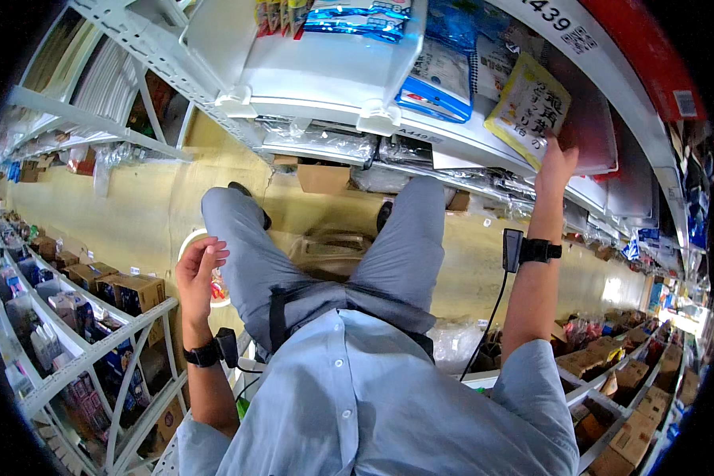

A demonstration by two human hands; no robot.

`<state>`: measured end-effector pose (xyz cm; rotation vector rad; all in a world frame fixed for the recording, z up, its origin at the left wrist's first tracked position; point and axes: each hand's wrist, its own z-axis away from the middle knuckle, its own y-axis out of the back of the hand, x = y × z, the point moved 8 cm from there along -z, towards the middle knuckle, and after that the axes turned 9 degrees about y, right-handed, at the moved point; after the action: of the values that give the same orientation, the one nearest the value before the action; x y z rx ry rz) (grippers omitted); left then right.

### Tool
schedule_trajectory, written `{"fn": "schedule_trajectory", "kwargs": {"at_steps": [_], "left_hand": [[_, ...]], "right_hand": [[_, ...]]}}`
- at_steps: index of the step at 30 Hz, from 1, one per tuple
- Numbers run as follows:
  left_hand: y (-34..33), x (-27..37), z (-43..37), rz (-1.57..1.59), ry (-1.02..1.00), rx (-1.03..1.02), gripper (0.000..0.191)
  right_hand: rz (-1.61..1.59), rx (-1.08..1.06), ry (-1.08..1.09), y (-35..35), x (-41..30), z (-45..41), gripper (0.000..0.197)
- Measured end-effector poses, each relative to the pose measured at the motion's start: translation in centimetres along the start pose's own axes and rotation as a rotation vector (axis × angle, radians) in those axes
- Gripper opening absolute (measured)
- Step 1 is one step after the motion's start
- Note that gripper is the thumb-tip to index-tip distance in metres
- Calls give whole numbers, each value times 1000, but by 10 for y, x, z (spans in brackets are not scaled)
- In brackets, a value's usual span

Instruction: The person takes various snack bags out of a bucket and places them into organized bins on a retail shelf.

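Note:
My right hand (554, 166) grips the lower edge of a yellow and white packet (526, 107) bearing writing. It holds the packet tilted at the front of a white shelf (315, 80). Just left of it lie blue and white packets (437, 83), and a clear divider (592, 128) stands behind my fingers. My left hand (199, 268) hangs beside my left knee, holding nothing, its fingers loosely bent and apart. Partly hidden behind that hand is a round white container (191, 239) with something colourful inside.
Shiny blue bags (357, 21) sit at the back of the shelf. A perforated metal upright (154, 56) rises on the left. Below the shelf stands a cardboard box (323, 178). A stool seat (327, 253) shows between my legs. Stocked racks (104, 357) line the aisle behind me.

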<state>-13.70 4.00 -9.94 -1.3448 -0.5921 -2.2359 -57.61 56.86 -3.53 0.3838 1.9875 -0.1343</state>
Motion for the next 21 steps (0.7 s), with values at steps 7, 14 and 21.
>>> {"fn": "schedule_trajectory", "kwargs": {"at_steps": [7, 14, 21], "left_hand": [[96, -58, 5, -16, 15, 279, 23], [256, -224, -18, 309, 77, 697, 23], [239, -397, -25, -75, 101, 664, 41]], "right_hand": [[894, -217, 198, -8, 54, 3, 60], [519, -331, 515, -54, -111, 98, 40], [469, -928, 443, -120, -101, 248, 33]]}}
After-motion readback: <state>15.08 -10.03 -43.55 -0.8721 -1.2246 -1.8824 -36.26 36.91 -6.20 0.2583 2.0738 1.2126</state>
